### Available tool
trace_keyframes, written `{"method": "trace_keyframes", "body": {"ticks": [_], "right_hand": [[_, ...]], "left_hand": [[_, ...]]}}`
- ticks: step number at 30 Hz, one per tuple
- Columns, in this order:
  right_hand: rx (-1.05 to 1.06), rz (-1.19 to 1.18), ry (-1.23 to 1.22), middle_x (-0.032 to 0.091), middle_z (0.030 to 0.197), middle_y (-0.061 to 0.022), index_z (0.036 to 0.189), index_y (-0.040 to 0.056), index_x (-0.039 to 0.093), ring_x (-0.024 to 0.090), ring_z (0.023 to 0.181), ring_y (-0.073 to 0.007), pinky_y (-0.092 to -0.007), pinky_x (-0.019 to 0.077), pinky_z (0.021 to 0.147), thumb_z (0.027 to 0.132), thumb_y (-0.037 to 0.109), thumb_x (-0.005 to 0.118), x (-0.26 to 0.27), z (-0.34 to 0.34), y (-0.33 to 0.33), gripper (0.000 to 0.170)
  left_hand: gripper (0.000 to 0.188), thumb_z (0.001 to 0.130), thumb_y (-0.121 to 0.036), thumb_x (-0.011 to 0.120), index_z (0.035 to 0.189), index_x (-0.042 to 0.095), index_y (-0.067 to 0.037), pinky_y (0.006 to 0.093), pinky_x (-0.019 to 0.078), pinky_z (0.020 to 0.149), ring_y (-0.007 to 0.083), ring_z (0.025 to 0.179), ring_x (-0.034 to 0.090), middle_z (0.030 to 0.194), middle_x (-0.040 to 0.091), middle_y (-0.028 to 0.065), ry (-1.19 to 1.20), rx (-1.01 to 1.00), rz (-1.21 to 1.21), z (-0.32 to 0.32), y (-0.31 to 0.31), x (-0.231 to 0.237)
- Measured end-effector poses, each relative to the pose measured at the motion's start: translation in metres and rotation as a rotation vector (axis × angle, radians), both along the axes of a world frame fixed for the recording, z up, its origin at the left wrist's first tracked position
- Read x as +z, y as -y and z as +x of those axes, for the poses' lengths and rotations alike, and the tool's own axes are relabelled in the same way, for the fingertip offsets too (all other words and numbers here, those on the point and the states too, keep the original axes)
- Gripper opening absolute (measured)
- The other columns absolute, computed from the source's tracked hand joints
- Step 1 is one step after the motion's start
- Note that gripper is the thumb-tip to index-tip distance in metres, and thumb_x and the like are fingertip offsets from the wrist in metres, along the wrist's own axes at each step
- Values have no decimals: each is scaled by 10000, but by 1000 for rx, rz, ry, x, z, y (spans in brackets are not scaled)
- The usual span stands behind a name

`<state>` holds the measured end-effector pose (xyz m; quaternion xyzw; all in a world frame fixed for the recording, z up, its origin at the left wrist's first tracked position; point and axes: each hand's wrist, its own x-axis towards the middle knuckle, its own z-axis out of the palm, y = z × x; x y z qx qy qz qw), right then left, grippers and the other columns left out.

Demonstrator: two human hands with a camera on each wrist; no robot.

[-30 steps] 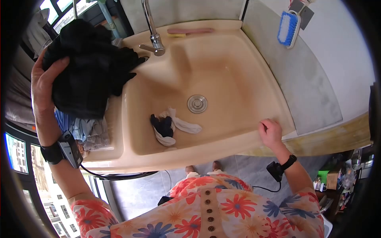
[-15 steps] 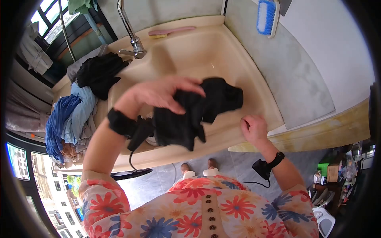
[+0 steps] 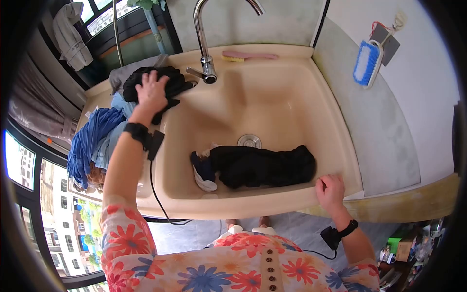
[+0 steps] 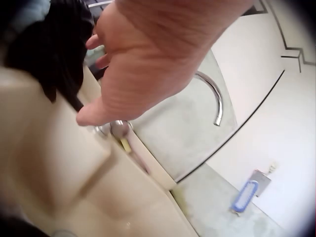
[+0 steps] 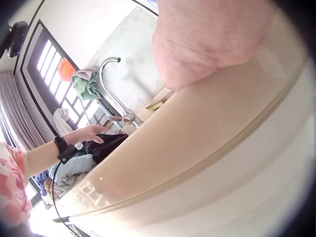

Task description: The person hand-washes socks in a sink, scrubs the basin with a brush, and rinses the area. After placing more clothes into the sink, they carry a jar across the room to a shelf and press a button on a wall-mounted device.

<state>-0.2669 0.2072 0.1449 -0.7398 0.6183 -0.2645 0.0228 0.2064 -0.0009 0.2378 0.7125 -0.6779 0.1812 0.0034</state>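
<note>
My left hand (image 3: 152, 92) is over a bunched black garment (image 3: 171, 83) on the left ledge of the sink, fingers spread and overlapping the cloth. In the left wrist view its thumb and fingertips stand apart, with the black fabric (image 4: 44, 49) beyond them. On the sink's front right rim rests my right hand (image 3: 331, 191), its fingers curled and holding nothing. Another black garment (image 3: 265, 166) lies stretched across the front of the basin, covering part of a white sock (image 3: 203, 182) and a dark navy piece (image 3: 204, 166).
Blue clothes (image 3: 95, 136) and other laundry pile up at the left. A chrome faucet (image 3: 206, 61) rises behind the basin (image 3: 296, 107), near a pink-handled brush (image 3: 253, 55). The drain (image 3: 249, 141) lies mid-basin. A blue-and-white brush (image 3: 367, 63) hangs on the right wall.
My left hand carried a black garment rightward from the ledge, left it in the basin over the socks, and moved back to the remaining black garment. My right hand stays on the rim.
</note>
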Motion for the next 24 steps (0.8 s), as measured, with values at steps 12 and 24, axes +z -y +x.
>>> {"method": "trace_keyframes", "body": {"ticks": [12, 24], "right_hand": [[-39, -4, 28, 559, 637, -94, 654, 50, 547, 537, 623, -289, -381, 402, 634, 716, 89, 560, 0, 1, 1, 74], [-18, 6, 19, 553, 639, -96, 659, 50, 546, 530, 619, -296, -379, 399, 617, 728, 81, 551, -2, 0, 0, 75]], "left_hand": [[690, 578, -61, 701, 1204, 453, -210, 527, 473, 809, 328, 1141, 406, 1164, 470, 49, -134, 261, 120, 71, 47, -1], [427, 552, -131, 635, 965, 620, -21, 348, 494, 710, 310, 767, 620, 784, 644, 158, -456, 32, -163, 40, -8, 75]]}}
